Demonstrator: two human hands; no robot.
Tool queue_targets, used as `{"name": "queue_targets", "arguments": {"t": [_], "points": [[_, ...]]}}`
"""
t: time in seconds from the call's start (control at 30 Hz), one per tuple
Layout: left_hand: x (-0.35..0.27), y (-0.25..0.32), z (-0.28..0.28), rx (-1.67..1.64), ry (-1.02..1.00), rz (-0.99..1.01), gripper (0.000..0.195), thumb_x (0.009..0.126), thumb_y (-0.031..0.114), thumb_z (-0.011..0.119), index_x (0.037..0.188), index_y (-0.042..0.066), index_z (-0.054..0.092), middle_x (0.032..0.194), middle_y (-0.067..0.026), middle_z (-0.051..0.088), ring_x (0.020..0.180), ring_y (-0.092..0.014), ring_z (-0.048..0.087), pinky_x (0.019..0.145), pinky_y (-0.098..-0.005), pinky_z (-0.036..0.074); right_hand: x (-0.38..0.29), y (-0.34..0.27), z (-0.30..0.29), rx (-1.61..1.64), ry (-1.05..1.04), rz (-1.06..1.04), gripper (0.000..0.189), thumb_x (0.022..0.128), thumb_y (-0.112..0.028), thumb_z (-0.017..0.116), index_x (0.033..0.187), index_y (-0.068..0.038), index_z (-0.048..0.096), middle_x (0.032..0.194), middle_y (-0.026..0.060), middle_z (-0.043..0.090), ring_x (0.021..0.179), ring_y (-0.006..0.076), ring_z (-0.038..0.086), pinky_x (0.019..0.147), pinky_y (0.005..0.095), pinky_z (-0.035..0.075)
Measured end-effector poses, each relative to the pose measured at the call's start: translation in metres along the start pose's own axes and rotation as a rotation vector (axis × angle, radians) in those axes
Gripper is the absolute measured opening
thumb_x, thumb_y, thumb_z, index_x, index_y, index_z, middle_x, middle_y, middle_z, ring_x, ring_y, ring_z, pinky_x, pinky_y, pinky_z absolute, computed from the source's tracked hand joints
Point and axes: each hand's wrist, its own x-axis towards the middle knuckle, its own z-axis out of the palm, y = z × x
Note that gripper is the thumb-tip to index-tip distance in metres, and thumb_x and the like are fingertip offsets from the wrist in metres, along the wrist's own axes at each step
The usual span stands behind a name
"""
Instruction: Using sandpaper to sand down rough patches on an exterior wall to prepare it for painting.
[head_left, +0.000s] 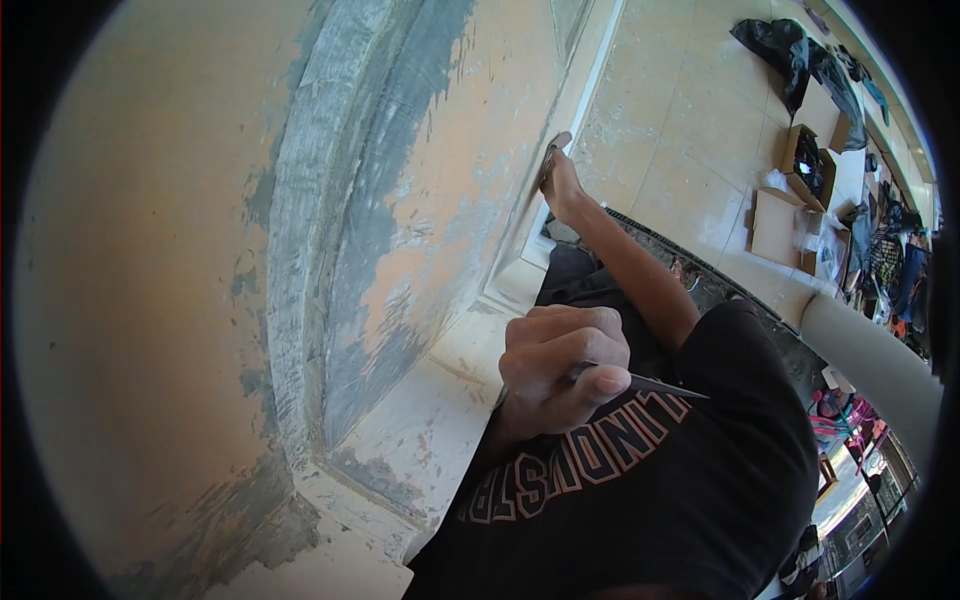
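My left hand (562, 367) is closed in a fist in front of my dark printed T-shirt. From beside its thumb sticks out a thin, tapering dark blade (667, 385), with its handle hidden in the fist. Farther off, my right hand (564, 184) reaches out to the edge of the wall, where pale trim meets the tiled floor. It grips a small tool (556, 144) with a rounded brownish end; its kind is unclear. Beside both hands stands the orange-beige wall (450, 187), patched with grey plaster (405, 97) along a long curved moulding (304, 187).
Beige floor tiles (675, 112) stretch to the right. On them lie open cardboard boxes (780, 225) with plastic wrap, and a black plastic bag (780, 56). A thick pale cylinder (870, 360) crosses at right. Assorted clutter (900, 255) lines the far side.
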Motion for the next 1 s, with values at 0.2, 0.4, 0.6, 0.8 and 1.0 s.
{"name": "queue_targets", "arguments": {"t": [0.2,0.4,0.6,0.8,1.0], "points": [[-0.002,0.001,-0.001,0.043,0.001,0.008,0.05,0.098,0.037,0.054,0.065,-0.001,0.054,0.053,-0.0046,0.051,0.04,-0.012,0.047,0.038,-0.0243,0.035,0.041,-0.052,-0.02,0.179,-0.079,0.039,0.044,0.101,-0.041,0.027,0.122,-0.009,0.048,0.108,0.0137,0.051,0.097,0.0226,0.047,0.091,0.041,0.039],[0.001,-0.004,-0.007,0.018,-0.005,-0.016,0.049,0.098,0.037,0.054,0.065,0.0,0.054,0.054,-0.005,0.052,0.041,-0.012,0.048,0.039,-0.0252,0.036,0.046,0.014,-0.009,0.117,0.111,0.08,0.048,0.101,-0.041,0.024,0.128,-0.012,0.052,0.116,0.0043,0.056,0.095,0.019,0.051,0.086,0.0377,0.041],[0.004,-0.013,0.002,0.033,-0.025,-0.09,0.049,0.098,0.037,0.054,0.064,0.001,0.052,0.053,-0.0037,0.049,0.042,-0.013,0.047,0.041,-0.0261,0.035,0.051,-0.045,-0.004,0.096,0.189,-0.254,0.063,0.1,-0.051,0.024,0.14,-0.006,0.041,0.129,0.0142,0.051,0.113,0.0244,0.049,0.097,0.0406,0.039],[0.003,-0.004,-0.009,0.022,0.023,-0.122,0.049,0.097,0.036,0.056,0.064,0.0,0.052,0.054,-0.0042,0.05,0.044,-0.013,0.046,0.041,-0.0268,0.034,-0.078,-0.061,0.096,-0.641,-0.142,-1.569,0.052,0.092,-0.027,0.039,0.142,-0.015,0.046,0.159,0.0226,0.007,0.146,0.0447,0.001,0.114,0.0568,0.001],[0.005,-0.007,-0.008,0.003,-0.126,0.015,0.044,0.097,0.029,0.058,0.064,0.0,0.052,0.057,-0.0068,0.051,0.046,-0.016,0.049,0.041,-0.0269,0.037,-0.056,-0.098,0.109,-0.667,-0.05,-1.61,0.047,0.096,-0.028,0.037,0.137,-0.008,0.049,0.156,0.0249,0.019,0.144,0.0472,0.009,0.113,0.0533,0.009]]}}
